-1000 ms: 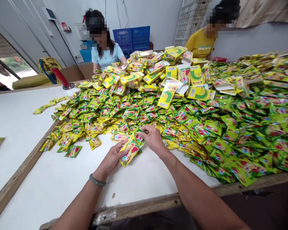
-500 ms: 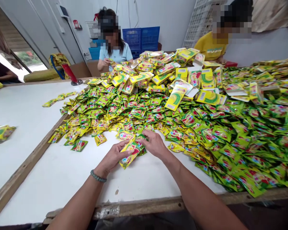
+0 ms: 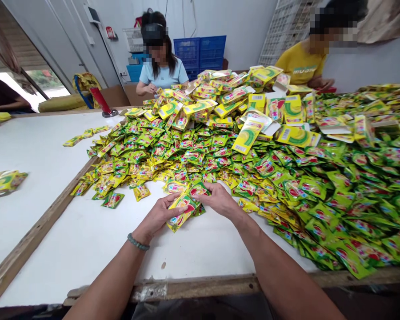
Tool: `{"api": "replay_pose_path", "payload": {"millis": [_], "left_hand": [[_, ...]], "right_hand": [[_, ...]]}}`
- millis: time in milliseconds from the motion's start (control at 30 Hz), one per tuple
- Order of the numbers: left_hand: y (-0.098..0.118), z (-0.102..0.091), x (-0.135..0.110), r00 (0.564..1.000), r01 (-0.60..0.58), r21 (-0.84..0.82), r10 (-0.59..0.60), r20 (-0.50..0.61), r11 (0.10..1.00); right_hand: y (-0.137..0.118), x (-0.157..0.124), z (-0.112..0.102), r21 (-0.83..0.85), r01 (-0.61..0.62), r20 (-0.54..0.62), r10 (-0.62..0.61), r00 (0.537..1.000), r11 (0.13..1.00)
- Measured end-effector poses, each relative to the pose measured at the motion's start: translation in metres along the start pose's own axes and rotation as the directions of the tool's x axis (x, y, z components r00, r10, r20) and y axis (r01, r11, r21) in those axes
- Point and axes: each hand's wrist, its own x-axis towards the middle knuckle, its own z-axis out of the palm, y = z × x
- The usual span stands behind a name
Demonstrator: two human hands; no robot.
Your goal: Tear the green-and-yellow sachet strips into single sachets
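Left hand [image 3: 157,216] closed, thumb over fingers, on a yellow carton [image 3: 179,217] just in front of the packet heap [image 3: 143,149], above the table [image 3: 200,258]; right hand [image 3: 220,202] pinching a green packet [image 3: 200,190] at its upper end; we judge this is carton-filling; insertion depth unclear to us; next move calls for steadying the carton, aligning the packet.

White counter [image 3: 103,262], wooden edging, wooden strip [image 3: 43,229] crossing left. Pale wall [image 3: 243,26] behind; blue crates [image 3: 200,53] upper centre, white lattice crates [image 3: 282,33] and beige cloth [image 3: 383,22] upper right. Upper left: daylit opening [image 3: 55,90], greenery [image 3: 43,78] outside.
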Motion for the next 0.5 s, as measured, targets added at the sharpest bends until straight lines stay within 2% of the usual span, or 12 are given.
{"api": "replay_pose_path", "payload": {"millis": [100, 233, 333, 400, 500], "left_hand": [[-0.001, -0.002, 0.0, 0.999, -0.037, 0.101, 0.033, 0.043, 0.994], [-0.005, -0.003, 0.002, 0.998, -0.055, 0.157, 0.049, 0.039, 0.986], [-0.006, -0.004, 0.004, 1.0, -0.021, 0.096, 0.02, 0.01, 0.995], [-0.005, -0.003, 0.004, 1.0, -0.016, 0.074, 0.016, -0.002, 0.997], [-0.004, -0.001, 0.004, 0.999, -0.032, 0.075, 0.033, -0.011, 0.997]], "right_hand": [[0.001, -0.001, 0.005, -0.008, -0.026, 0.0, 0.026, 1.0, 1.0], [0.006, -0.002, 0.01, -0.038, 0.018, 0.059, -0.015, 0.998, 0.999], [0.011, 0.001, 0.01, 0.128, 0.024, 0.113, -0.039, 0.993, 0.991], [0.014, 0.003, 0.01, 0.233, 0.024, 0.06, -0.039, 0.997, 0.972], [0.012, 0.004, 0.013, 0.207, 0.033, -0.005, -0.033, 0.999, 0.978]]}}
